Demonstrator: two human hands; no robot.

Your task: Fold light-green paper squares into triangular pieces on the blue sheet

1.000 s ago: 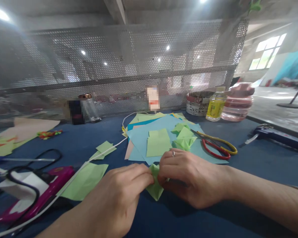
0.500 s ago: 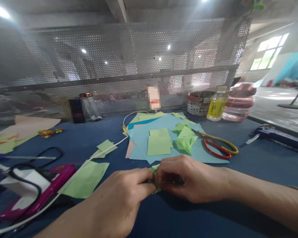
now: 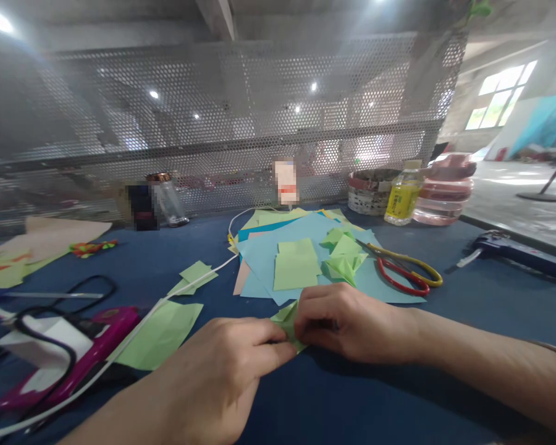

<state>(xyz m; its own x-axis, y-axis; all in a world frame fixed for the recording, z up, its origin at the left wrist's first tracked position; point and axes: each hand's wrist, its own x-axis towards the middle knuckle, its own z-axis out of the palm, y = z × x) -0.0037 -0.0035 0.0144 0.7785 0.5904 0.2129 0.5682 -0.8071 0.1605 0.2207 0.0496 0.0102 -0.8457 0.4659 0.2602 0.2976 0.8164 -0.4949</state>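
Two bare hands up front, nearly touching each other, both pinching the same bit of folded green paper [image 3: 285, 314] just above or on the blue tabletop [image 3: 306, 408], can't tell which. The left hand [image 3: 222, 364] has its thumb and index finger closed on the paper's near left side, palm turned down. The right hand [image 3: 352, 321] has its fingers curled in with the tips gripping the right side, and there's a small gap behind the pinch. Most of the paper is hidden by fingers, so no idea how the folds run.

Off to the left there's a magenta device [image 3: 115, 324] with a white cable [image 3: 143, 334] beside it, and that cable runs over a flat green sheet [image 3: 167, 334]. Just past the hands, a small stack of green squares [image 3: 296, 266] sits on light blue paper [image 3: 264, 259], with folded green pieces [image 3: 345, 262] right next to it. Scissors [image 3: 403, 284] with one red and one yellow handle lie partly on the blue paper.

Further back is a clear bottle [image 3: 403, 194] with a yellow label; there's printing on it but it's too small to read. The upright pale thing [image 3: 285, 183] in the middle is pixelated, red patch and all, so nothing legible there.
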